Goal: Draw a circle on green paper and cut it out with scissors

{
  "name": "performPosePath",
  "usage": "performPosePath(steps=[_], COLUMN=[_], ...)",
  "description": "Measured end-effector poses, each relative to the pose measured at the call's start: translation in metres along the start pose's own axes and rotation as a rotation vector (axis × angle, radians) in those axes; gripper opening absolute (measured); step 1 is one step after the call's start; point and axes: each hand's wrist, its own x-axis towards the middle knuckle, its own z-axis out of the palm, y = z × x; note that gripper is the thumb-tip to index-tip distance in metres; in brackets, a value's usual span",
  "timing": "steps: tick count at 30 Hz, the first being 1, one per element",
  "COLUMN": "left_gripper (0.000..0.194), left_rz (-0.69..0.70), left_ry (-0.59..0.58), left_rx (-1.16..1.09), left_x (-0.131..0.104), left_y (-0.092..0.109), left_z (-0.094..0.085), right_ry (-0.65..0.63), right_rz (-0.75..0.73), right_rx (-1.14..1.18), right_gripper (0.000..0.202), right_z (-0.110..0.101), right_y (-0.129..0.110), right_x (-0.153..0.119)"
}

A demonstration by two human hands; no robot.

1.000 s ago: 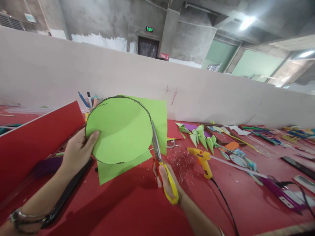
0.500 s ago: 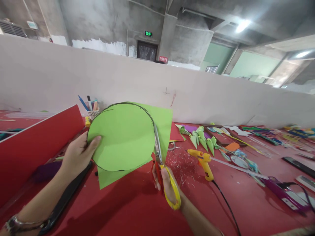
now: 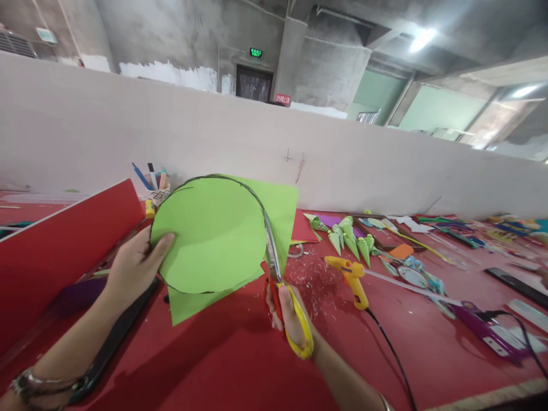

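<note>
- Centrally: green paper point(image 3: 209, 234), held up above the red surface point(image 3: 231, 365); a black outline rounds its disc, a squarer margin point(image 3: 282, 208) showing behind, the lifted position presumably giving the blades room underneath.
- Left hand point(image 3: 135, 262): pinching the disc's left edge, thumb in front, fingers behind; a hold that leaves the outline's right side unobstructed.
- Right hand point(image 3: 289, 314): closed around the yellow-and-red handles of scissors point(image 3: 274, 265), just right of centre; blades directed upward along the outline's right curve, apparently to follow the line.
- Glue gun point(image 3: 353, 279): yellow, lying right of centre, clear stick protruding rearward; probably placed there to stay off the paper.
- Green paper cones point(image 3: 349, 237): bunched beyond the glue gun, seemingly grouped as one set.
- Pen cup point(image 3: 159, 194): upright before the white partition point(image 3: 214, 134), left of centre; contents standing, likely for easy picking.
</note>
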Motion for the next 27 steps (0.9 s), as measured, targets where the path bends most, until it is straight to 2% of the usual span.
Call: performPosePath(steps=[6,13,20,27], left_gripper=[0.039,0.036,0.034,0.042], left_rz=[-0.049,-0.012,0.003,0.004], left_ry=[-0.002,-0.022,-0.038,-0.084], left_rx=[-0.008,-0.048,-0.045,-0.068], left_x=[0.0000,-0.0003,0.0019,0.0090], left_y=[-0.0005,0.0001,0.0056,0.0070], left_z=[-0.0011,-0.0019,-0.0011,-0.0090], right_ry=[-0.017,-0.058,-0.039,-0.029], right_rz=[-0.012,-0.208,-0.147,-0.130], right_rx=[-0.027,-0.094,-0.054,-0.080], right_gripper=[0.048,0.040,0.044,0.045], right_z=[0.0000,-0.0009,-0.0047,-0.0043], right_y=[-0.0001,-0.0058,-0.0022,-0.0083], right_x=[-0.0009,-0.0018,0.0002,0.0004])
